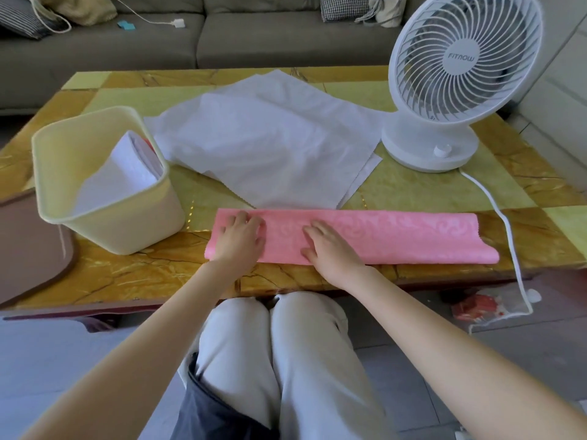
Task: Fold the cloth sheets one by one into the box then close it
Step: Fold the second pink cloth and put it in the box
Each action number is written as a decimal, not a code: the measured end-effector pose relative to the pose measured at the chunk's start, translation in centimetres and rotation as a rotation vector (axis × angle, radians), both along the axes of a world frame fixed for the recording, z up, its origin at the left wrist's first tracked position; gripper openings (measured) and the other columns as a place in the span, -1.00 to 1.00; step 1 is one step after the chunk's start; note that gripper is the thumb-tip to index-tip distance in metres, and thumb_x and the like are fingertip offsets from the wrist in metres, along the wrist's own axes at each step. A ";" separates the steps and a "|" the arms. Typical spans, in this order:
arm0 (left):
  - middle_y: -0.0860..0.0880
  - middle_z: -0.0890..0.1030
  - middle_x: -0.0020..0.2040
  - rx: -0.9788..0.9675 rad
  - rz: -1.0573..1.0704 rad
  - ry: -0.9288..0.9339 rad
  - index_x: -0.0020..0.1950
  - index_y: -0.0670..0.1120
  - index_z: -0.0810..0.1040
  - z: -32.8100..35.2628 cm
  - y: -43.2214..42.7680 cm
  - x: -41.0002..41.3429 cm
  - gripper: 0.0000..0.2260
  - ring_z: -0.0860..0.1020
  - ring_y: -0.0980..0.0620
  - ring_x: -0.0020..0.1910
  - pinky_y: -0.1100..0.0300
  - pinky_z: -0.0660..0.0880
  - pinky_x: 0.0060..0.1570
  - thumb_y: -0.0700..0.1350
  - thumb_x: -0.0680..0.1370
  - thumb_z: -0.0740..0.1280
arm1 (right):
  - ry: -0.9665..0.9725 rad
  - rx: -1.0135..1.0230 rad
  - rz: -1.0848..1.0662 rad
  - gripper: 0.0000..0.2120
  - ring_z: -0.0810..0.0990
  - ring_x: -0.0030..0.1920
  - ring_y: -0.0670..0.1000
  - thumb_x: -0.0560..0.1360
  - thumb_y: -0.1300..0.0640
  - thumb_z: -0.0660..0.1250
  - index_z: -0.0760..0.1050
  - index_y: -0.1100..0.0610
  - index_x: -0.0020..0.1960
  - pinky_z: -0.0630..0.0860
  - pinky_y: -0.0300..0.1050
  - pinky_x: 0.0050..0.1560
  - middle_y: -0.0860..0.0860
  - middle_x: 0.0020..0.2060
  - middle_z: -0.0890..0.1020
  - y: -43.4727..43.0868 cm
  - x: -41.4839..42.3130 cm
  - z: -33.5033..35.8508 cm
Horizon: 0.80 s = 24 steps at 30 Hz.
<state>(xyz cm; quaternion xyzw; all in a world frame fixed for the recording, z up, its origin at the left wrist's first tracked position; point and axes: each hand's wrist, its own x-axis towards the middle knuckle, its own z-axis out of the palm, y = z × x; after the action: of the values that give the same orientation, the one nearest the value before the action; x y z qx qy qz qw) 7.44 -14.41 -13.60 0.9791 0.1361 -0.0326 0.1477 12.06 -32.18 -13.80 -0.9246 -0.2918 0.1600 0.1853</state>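
1. Both the left hand (239, 241) and the right hand (330, 252) lie flat with fingers spread, pressing the left half of the pink cloth (397, 236). The cloth is a long folded strip at the table's (127, 274) near edge, and neither hand grips it.
2. The strip's right end is unheld and curls up, so it may spring open.
3. The fan (463, 61) stands close; if running, it could lift the loose white sheets (270, 138).
4. The box (136, 230), just left, already holds folded white cloth, so bulky folds may prevent closing.

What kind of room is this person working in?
Most likely a home living room: a grey fabric sofa stands behind a low yellow marble-patterned table, and a white plastic desk fan sits on that table.
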 end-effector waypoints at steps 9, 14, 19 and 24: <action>-0.22 0.29 0.36 0.027 0.233 0.121 0.46 -0.16 0.16 1.0 3.0 -2.6 -0.40 0.30 -0.25 0.32 -0.10 0.35 0.24 0.05 0.54 0.30 | -0.034 -0.150 0.024 -0.48 -0.06 0.54 0.14 0.62 -0.02 0.09 0.07 0.08 0.52 -0.06 0.18 0.50 0.09 0.54 0.02 2.0 -1.4 -0.2; -0.28 0.29 0.37 -0.131 0.316 0.152 0.47 -0.28 0.05 1.5 3.2 -2.9 -0.25 0.41 -0.24 0.29 0.00 0.41 0.21 0.05 0.50 0.37 | -0.049 -0.179 0.012 -0.49 -0.10 0.54 0.16 0.63 -0.03 0.05 0.03 0.05 0.53 -0.08 0.20 0.50 0.08 0.54 -0.02 2.3 -1.7 -0.4; -0.12 0.55 0.00 -0.096 0.416 0.221 0.29 -0.22 0.33 2.5 3.4 -3.4 -0.41 0.54 -0.12 -0.02 0.07 0.47 -0.13 0.14 0.46 0.38 | -0.042 -0.208 0.011 -0.49 -0.09 0.54 0.14 0.63 -0.03 0.05 0.03 0.05 0.53 -0.05 0.21 0.49 0.08 0.54 -0.02 2.5 -1.7 -0.2; -0.10 0.53 -0.16 -0.307 0.399 -0.053 0.20 -0.21 0.43 3.2 3.1 -3.3 -0.68 0.50 -0.07 -0.18 0.18 0.37 -0.32 -0.17 0.48 0.33 | -0.052 -0.153 0.061 -0.57 -0.02 0.53 0.13 0.65 0.13 0.02 0.10 0.12 0.51 0.01 0.15 0.49 0.10 0.53 0.05 3.2 -2.1 0.0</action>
<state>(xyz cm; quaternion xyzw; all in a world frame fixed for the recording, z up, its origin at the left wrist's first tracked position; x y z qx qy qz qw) 4.11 -11.29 -10.42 0.8995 0.3161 0.0026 0.3017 9.95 -28.95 -13.81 -0.9306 -0.3115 0.1633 0.1015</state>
